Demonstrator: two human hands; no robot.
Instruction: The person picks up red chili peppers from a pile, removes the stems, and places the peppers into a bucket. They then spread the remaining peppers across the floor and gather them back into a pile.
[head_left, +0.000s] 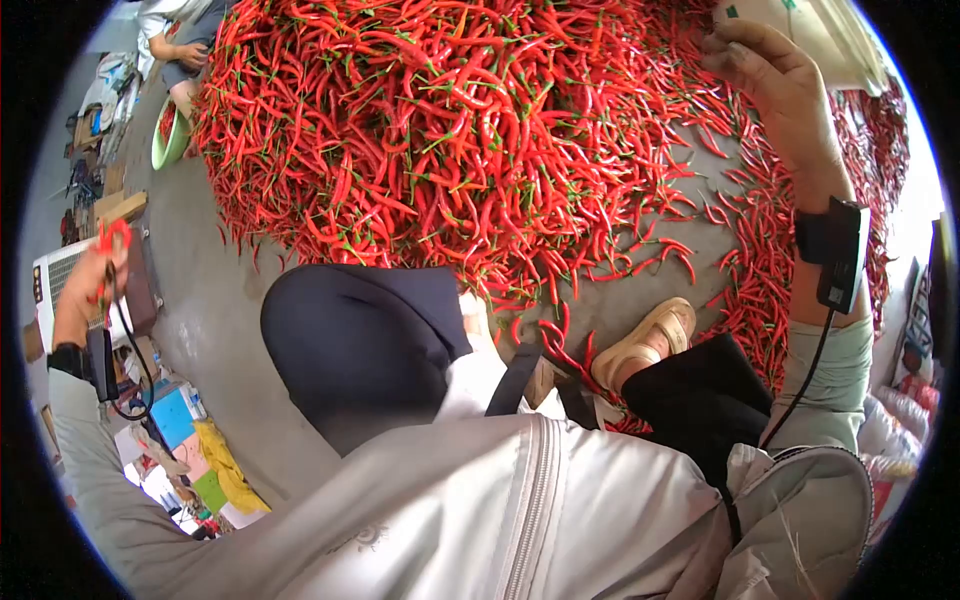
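In the head view, the left hand [98, 278] is raised at the far left, its fingers closed on a few red chilies [117, 236]; it is well apart from the pile [440, 150], which stands in front of the person's knees; the right hand [785, 95] is at the upper right, fingers bent and tips near together, over the edge of the chilies and just beside a white bag [835, 45]; I cannot tell if it holds something.

What could go wrong, I think: the chilies in the left hand stick out past the fingers, so a loose grip could let one drop to the floor [230, 350]; the pile has a loose slope, and pulling from low down could make it slide toward the feet; some chilies lie just beside the right shoe [678, 318], so a careless step could crush them; the cable [812, 370] at the right wrist hangs free, and it could catch on the jacket [430, 500] if the arm reaches far.
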